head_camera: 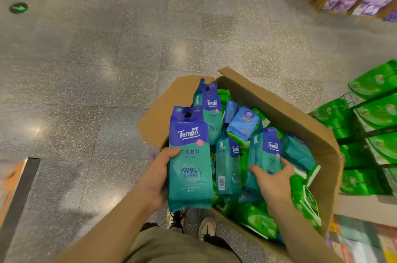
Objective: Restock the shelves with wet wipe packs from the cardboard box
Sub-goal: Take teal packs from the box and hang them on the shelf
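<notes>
Teal film wet wipe pack [190, 161], lower centre, looks soft, slick and light; best held across its middle, as the left hand [155, 179] grips it. Right hand [274, 179] curls round another pack [267, 155] inside the cardboard box [300, 116].

Left hand [155, 179] gripping teal wipe pack [190, 159], right hand [274, 179] grasping another pack [268, 155] in cardboard box [285, 112]
</notes>
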A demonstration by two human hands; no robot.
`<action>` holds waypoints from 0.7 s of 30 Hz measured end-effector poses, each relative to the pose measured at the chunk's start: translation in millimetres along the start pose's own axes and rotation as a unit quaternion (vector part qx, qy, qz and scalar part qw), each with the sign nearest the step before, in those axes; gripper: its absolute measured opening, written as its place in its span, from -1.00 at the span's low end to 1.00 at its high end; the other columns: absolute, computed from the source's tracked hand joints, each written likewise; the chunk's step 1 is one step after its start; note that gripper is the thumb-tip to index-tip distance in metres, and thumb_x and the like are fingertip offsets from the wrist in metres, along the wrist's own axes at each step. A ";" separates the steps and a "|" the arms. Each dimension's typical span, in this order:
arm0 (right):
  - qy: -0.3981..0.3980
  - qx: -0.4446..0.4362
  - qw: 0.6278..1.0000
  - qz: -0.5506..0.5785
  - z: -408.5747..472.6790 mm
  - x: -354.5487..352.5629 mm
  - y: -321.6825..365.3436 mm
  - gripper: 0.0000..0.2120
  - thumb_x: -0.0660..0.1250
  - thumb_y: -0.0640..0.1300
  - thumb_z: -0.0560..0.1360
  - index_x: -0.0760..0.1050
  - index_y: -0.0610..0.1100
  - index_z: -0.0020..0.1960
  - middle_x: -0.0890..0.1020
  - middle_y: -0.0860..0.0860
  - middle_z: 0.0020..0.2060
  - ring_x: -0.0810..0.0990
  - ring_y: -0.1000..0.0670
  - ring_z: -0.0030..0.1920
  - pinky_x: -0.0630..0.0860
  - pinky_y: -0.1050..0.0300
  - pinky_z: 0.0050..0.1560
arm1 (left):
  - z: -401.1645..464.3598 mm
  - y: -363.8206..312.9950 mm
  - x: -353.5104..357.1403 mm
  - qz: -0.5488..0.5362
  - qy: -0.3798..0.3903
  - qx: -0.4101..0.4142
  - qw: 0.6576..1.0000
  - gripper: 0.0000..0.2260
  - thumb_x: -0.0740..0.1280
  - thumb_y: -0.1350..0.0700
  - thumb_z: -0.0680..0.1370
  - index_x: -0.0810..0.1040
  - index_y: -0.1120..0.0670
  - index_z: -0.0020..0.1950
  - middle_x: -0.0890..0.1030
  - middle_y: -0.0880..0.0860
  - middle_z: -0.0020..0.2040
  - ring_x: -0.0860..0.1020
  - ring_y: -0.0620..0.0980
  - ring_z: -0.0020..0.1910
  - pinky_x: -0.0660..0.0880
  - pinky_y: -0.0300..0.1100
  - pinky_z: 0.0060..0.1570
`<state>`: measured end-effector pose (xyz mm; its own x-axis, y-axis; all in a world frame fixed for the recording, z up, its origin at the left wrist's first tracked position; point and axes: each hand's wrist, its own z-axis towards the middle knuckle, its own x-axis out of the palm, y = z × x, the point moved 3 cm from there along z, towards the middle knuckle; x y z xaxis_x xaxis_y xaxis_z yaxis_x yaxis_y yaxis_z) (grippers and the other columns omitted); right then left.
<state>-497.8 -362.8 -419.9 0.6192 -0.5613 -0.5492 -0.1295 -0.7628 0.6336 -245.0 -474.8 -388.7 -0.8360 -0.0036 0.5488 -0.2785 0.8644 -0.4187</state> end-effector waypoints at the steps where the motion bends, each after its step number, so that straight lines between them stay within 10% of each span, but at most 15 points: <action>1: 0.019 -0.018 1.000 0.004 -15.5 0.9 9.3 -0.17 0.59 -0.04 0.37 0.14 0.15 0.44 0.62 -0.01 0.16 0.65 -0.10 0.06 0.60 -0.22 0.18 | -0.3 -0.1 2.0 0.006 -0.009 0.004 1.000 -0.73 0.31 0.04 0.51 0.57 0.09 0.16 0.70 0.21 0.04 0.69 0.17 -0.08 0.58 0.07 -0.02; 7: 0.130 -0.189 0.971 -0.058 -101.0 24.7 87.1 -0.20 0.60 0.03 0.34 0.17 0.31 0.38 0.59 0.29 0.09 0.64 0.30 -0.04 0.62 0.24 -0.03 | 7.5 1.3 20.4 0.024 -0.010 0.069 0.997 -0.76 0.29 0.10 0.62 0.55 0.06 0.27 0.67 0.14 0.16 0.67 0.12 0.09 0.60 0.01 0.01; 14: 0.159 -0.322 0.890 -0.282 -144.8 64.8 109.1 0.05 0.38 0.42 0.27 -0.05 0.16 0.59 0.37 0.07 0.35 0.37 0.01 0.38 0.41 -0.04 0.40 | 3.1 -5.5 20.4 -0.033 0.028 0.129 0.991 -0.37 0.52 -0.08 0.38 0.49 0.14 0.38 0.60 0.24 0.26 0.58 0.25 0.24 0.47 0.19 0.27; 17: 0.242 -0.258 0.927 -0.123 -135.1 69.5 109.2 -0.17 0.45 0.32 0.36 0.20 0.14 0.52 0.50 0.10 0.20 0.53 0.16 0.15 0.50 0.23 0.19 | 0.9 -15.2 -2.7 -0.074 0.007 0.148 0.986 -0.27 0.54 0.11 0.24 0.45 0.20 0.38 0.61 0.30 0.22 0.63 0.29 0.11 0.58 0.18 0.06; 21: 0.116 -0.226 0.960 -0.116 -62.8 84.1 105.1 -0.53 0.49 0.11 0.49 0.43 -0.10 0.25 0.56 -0.09 0.02 0.58 -0.03 -0.06 0.48 0.12 -0.11 | -12.8 -25.7 -33.2 -0.146 0.025 0.136 0.980 -0.10 0.66 0.06 -0.03 0.54 0.22 0.28 0.65 0.30 0.13 0.68 0.23 -0.07 0.63 0.08 -0.16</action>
<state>-410.6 -470.0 -365.3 0.7539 -0.2662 -0.6006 0.3493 -0.6119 0.7096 -204.0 -490.5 -386.9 -0.6793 -0.2001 0.7061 -0.6236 0.6646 -0.4116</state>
